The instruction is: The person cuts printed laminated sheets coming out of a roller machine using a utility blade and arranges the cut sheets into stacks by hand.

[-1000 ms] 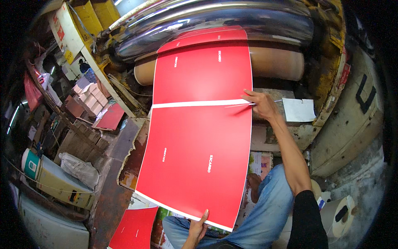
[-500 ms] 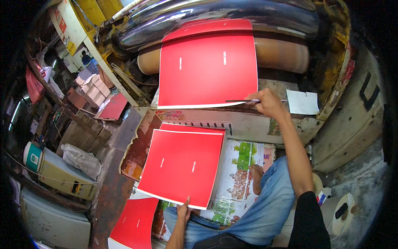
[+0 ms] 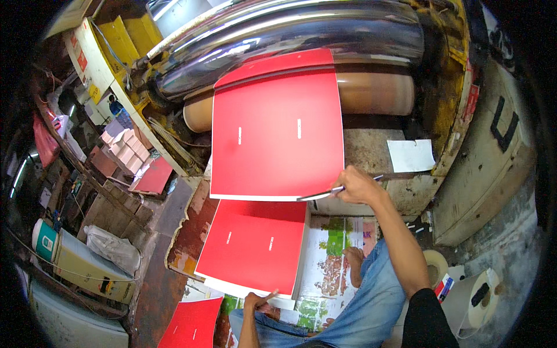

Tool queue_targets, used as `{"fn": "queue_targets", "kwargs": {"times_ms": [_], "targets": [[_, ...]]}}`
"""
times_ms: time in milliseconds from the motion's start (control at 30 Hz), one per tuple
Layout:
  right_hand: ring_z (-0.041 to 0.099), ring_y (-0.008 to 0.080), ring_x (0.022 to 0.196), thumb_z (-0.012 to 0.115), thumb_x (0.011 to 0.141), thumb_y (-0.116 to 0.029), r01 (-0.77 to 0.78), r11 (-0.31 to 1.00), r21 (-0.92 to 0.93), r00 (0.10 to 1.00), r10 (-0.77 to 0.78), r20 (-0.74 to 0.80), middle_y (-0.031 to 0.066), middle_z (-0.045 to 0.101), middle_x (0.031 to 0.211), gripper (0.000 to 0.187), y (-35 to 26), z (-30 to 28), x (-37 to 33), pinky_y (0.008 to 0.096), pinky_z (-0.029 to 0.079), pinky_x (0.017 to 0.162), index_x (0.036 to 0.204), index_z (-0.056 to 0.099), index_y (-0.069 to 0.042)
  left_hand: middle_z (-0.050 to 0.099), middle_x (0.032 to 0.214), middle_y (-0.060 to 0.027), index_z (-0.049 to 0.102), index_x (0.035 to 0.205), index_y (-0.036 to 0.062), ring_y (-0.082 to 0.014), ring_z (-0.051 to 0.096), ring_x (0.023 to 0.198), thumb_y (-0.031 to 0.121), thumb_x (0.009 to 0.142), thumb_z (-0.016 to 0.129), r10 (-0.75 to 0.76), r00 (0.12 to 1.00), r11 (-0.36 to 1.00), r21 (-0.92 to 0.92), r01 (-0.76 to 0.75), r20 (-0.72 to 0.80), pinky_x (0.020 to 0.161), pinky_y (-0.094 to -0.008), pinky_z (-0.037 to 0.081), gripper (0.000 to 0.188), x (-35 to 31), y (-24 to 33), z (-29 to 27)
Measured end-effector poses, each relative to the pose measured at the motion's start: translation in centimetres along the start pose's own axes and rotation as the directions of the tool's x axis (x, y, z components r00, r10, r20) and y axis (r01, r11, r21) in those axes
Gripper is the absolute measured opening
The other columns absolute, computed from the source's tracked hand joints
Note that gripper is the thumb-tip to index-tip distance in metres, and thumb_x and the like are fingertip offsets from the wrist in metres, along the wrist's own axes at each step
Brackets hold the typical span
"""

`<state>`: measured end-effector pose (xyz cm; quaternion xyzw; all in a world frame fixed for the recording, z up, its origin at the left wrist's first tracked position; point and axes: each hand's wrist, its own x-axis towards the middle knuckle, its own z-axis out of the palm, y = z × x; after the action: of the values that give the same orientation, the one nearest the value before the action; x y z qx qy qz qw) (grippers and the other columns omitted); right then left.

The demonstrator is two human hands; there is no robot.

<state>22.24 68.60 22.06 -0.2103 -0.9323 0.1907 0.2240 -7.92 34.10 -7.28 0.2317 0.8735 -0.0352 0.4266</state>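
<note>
A large red sheet with a white border and two small white printed marks hangs ahead and to the left of the right hand, its lower right corner at that hand's fingers. The right hand is clamped on a thin tool, whose dark end points left along the sheet's white lower edge; its other end sticks out to the right of the knuckles.

Below the hanging sheet, just ahead of the left hand, lies a stack of red sheets with white edges, slightly askew. The left hand is at the near edge of this stack, thumb pointing right; I cannot tell whether its fingers are closed on a sheet. Another red sheet lies to the left of that hand.

Farther ahead of both hands, the hanging sheet's upper part curves against a shiny metal roller, and a brown roller runs behind it. Beyond the right hand, ahead and to the right, a white piece of paper lies on a stained ledge. To the right of the right hand stands a grey cabinet, and nearer the body a roll of pale material.

Between the hands and the body are jeans-clad legs. Well to the left of the left hand are a whitish bag and a green-and-white tub.
</note>
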Motion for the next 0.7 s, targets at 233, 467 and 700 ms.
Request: {"fn": "queue_targets", "kwargs": {"times_ms": [233,467,700], "targets": [[0.064,0.0279,0.056,0.075,0.068,-0.012,0.124,0.992,0.029,0.979,-0.127,0.159,0.0171,0.064,0.062,0.019,-1.8,-1.2,0.1,0.0377,0.05,0.056,0.086,0.072,-0.007,0.064,0.098,-0.0158,0.057,0.103,-0.004,-0.0226,0.063,0.096,0.042,0.085,0.068,0.724,0.688,0.535,-0.592,-0.603,-0.046,0.078,-0.0341,0.052,0.051,-8.0,13.2,-3.9],[0.059,0.0124,0.047,0.081,0.071,-0.024,-0.131,0.941,0.311,0.895,-0.023,0.446,0.0075,0.063,0.058,0.028,-1.2,-0.1,-1.2,0.0283,0.047,0.044,0.079,0.071,0.002,0.046,0.133,-0.0229,0.03,0.134,-0.0053,-0.0359,0.047,0.123,0.025,0.097,0.05,0.793,0.433,-0.468,-0.884,-0.018,-0.429,0.103,-0.0547,0.041,0.052,-13.9,24.9,-7.2],[0.059,0.0082,0.049,0.082,0.071,-0.032,-0.311,0.93,0.198,0.739,0.106,0.665,0.0017,0.062,0.058,0.031,-0.8,0.0,-0.3,0.0231,0.043,0.043,0.08,0.072,-0.004,0.058,0.112,-0.0132,0.041,0.126,0.0021,-0.027,0.064,0.099,0.014,0.093,0.058,0.595,0.628,-0.308,-0.864,-0.398,-0.502,0.076,-0.0459,0.06,0.039,-10.1,25.9,-2.9]]}}
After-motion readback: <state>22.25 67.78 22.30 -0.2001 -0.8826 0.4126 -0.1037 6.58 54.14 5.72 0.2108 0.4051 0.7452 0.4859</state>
